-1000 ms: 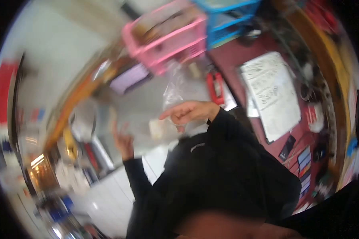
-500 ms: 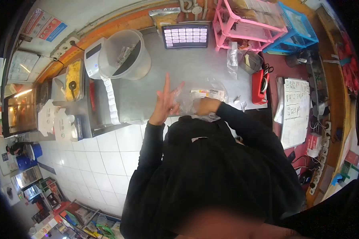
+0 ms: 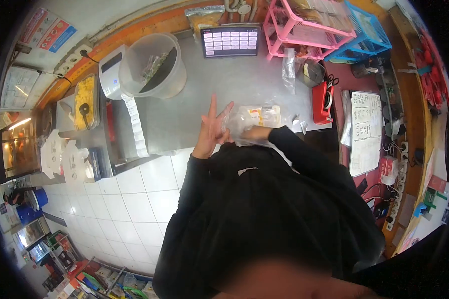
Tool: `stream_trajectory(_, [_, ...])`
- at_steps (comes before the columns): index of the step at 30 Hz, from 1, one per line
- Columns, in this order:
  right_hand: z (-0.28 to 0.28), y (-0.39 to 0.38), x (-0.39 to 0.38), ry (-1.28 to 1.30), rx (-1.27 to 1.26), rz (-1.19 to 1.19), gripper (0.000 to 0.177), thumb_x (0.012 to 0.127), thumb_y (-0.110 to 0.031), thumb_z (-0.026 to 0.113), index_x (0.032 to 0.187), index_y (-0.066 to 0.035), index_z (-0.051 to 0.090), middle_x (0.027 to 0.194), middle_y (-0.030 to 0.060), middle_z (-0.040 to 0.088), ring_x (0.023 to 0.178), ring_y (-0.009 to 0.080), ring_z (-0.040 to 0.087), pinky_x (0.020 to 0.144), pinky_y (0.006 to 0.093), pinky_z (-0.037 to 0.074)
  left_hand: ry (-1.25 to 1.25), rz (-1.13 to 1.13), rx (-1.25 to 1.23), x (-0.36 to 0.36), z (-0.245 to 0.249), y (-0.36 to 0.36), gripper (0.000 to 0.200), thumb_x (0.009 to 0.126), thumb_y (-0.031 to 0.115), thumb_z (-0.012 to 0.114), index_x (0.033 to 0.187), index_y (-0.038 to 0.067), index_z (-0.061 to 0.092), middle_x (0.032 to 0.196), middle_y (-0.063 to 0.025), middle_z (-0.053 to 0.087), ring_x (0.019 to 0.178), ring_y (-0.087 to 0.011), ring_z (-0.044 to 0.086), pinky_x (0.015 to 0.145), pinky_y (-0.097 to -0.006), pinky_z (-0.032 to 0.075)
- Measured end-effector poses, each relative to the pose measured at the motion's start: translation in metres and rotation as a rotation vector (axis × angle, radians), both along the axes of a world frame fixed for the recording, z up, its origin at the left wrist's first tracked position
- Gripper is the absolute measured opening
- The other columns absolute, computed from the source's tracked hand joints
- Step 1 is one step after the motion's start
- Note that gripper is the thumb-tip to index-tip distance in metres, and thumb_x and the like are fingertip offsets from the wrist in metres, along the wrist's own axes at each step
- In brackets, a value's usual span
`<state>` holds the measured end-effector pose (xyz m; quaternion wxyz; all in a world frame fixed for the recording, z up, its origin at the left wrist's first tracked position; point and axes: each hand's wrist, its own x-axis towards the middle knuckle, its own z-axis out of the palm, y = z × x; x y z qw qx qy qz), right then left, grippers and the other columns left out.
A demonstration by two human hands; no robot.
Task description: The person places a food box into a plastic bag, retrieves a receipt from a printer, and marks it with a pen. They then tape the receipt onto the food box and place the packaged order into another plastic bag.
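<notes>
The left hand (image 3: 212,130) is raised at the near edge of the grey worktop (image 3: 204,74). Two of its fingers (image 3: 213,105) are stretched out and spread apart, pointing away from the body, while its lower fingers are at the left side of a clear bag (image 3: 237,122). It is not possible to tell if this grip pinches the plastic or only touches it. The right hand (image 3: 257,133) is at the right part of the bag, close to the body, and the plastic partly covers its fingers. For this reason I cannot tell whether its grip is spread or pressed together. The bag is between the two hands, crumpled, near the front edge of the worktop. A pack (image 3: 269,115) with yellow and white print lies just beyond the right hand; whether it is inside the bag or under it cannot be seen clearly.

To the right of the pack there is a red tape dispenser (image 3: 323,102), with scissors (image 3: 333,79) just behind it. Farther back, a screen (image 3: 230,41) stands near the wall, to the left of a pink rack (image 3: 309,30). On the left side there is a big tub (image 3: 178,77) beside a printer (image 3: 112,74), from which a paper strip (image 3: 135,127) hangs toward the front edge.
</notes>
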<state>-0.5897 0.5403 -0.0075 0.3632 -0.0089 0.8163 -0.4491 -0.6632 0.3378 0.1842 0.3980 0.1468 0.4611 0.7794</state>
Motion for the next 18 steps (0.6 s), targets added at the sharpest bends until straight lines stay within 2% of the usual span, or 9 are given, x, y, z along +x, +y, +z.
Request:
stream_trajectory(1, [0.026,0.007,0.000,-0.070,0.319,0.041,0.042,0.082,-0.031,0.057,0.112,-0.002,0.060,0.099,0.0161,0.064,0.088,0.0326,0.061,0.080,0.0403,0.047,-0.029,0.009,-0.001,0.004,-0.005,0.000,0.103,0.075,0.085,0.027,0.148,0.023,-0.010,0.148,-0.0194,0.026,0.041,-0.0069,0.029,0.051,-0.0239,0.045])
stream_trajectory(4, [0.106,0.015,-0.002,0.034,0.552,0.030,0.048,0.079,-0.032,0.062,0.116,-0.002,0.057,0.110,0.0188,0.061,0.097,0.0311,0.061,0.086,0.0378,0.047,-0.063,-0.047,0.028,0.015,-0.007,0.002,0.102,0.075,0.084,0.028,0.148,0.023,-0.009,0.149,-0.0184,0.025,0.041,-0.0070,0.029,0.053,-0.0242,0.046])
stream_trajectory(7, [0.103,0.019,-0.014,0.590,0.240,-0.203,0.053,0.079,-0.033,0.064,0.122,-0.004,0.054,0.117,0.0168,0.058,0.105,0.0275,0.058,0.090,0.0364,0.045,-0.032,-0.044,0.012,0.015,-0.003,0.004,0.101,0.076,0.083,0.028,0.148,0.022,-0.007,0.148,-0.0184,0.026,0.041,-0.0070,0.028,0.053,-0.0241,0.046])
stream_trajectory(10, [0.098,-0.001,-0.024,0.205,-0.154,-0.381,0.051,0.081,-0.028,0.063,0.126,-0.006,0.051,0.121,0.0110,0.057,0.112,0.0238,0.054,0.093,0.0363,0.042,-0.021,-0.021,0.000,0.010,-0.004,0.004,0.100,0.077,0.082,0.029,0.149,0.021,-0.005,0.148,-0.0186,0.027,0.041,-0.0069,0.028,0.053,-0.0244,0.047])
stream_trajectory(11, [0.099,-0.007,-0.025,-0.263,-0.740,-0.640,0.039,0.085,-0.023,0.059,0.120,-0.006,0.054,0.114,0.0048,0.058,0.113,0.0183,0.050,0.092,0.0386,0.041,-0.009,-0.016,0.000,0.008,-0.004,0.004,0.100,0.078,0.082,0.029,0.149,0.021,-0.005,0.148,-0.0186,0.027,0.041,-0.0068,0.028,0.053,-0.0244,0.047])
stream_trajectory(14, [0.068,-0.027,-0.027,-0.282,-1.187,-1.039,0.026,0.088,-0.018,0.055,0.112,-0.006,0.056,0.105,0.0028,0.058,0.104,0.0157,0.052,0.085,0.0403,0.043,0.017,0.011,0.007,0.002,-0.006,0.004,0.099,0.078,0.081,0.029,0.149,0.020,-0.003,0.148,-0.0188,0.027,0.041,-0.0066,0.028,0.053,-0.0243,0.047])
stream_trajectory(15, [0.076,-0.032,-0.026,-0.263,-1.147,-1.184,0.018,0.089,-0.017,0.055,0.104,-0.007,0.057,0.099,0.0013,0.058,0.091,0.0150,0.055,0.078,0.0400,0.045,0.015,0.024,0.011,0.001,-0.005,0.004,0.100,0.078,0.081,0.029,0.149,0.019,-0.003,0.148,-0.0189,0.027,0.040,-0.0066,0.028,0.053,-0.0243,0.047])
stream_trajectory(18, [0.070,-0.024,-0.013,-0.142,-0.609,-1.050,0.017,0.087,-0.016,0.057,0.100,-0.005,0.058,0.099,0.0024,0.058,0.086,0.0154,0.058,0.075,0.0409,0.047,0.031,0.033,0.045,0.003,0.000,0.006,0.102,0.076,0.083,0.030,0.149,0.019,-0.003,0.148,-0.0194,0.026,0.041,-0.0065,0.030,0.055,-0.0247,0.047])
